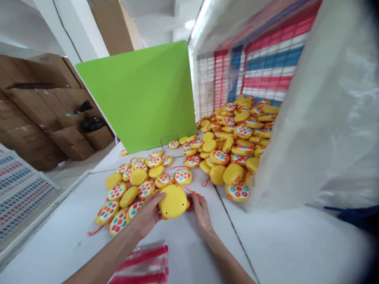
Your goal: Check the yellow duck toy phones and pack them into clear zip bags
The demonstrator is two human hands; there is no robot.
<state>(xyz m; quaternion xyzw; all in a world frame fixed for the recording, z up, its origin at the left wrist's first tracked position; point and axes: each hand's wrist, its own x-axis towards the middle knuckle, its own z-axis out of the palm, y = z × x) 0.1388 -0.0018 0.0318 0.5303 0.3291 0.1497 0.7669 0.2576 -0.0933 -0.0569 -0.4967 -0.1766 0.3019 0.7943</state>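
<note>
Both hands, left hand (147,215) and right hand (200,211), grip a plain-backed round yellow toy (173,201).

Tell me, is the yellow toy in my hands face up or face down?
Face down: the yellow toy shows its plain back, without the coloured buttons seen on others, held between left hand and right hand.

white counter (275,244), dark seam running across it, yellow toys (139,177) scattered at centre, bigger toy pile (237,138) spilled from clear bag (325,130), green divider (142,94) stood behind
</note>
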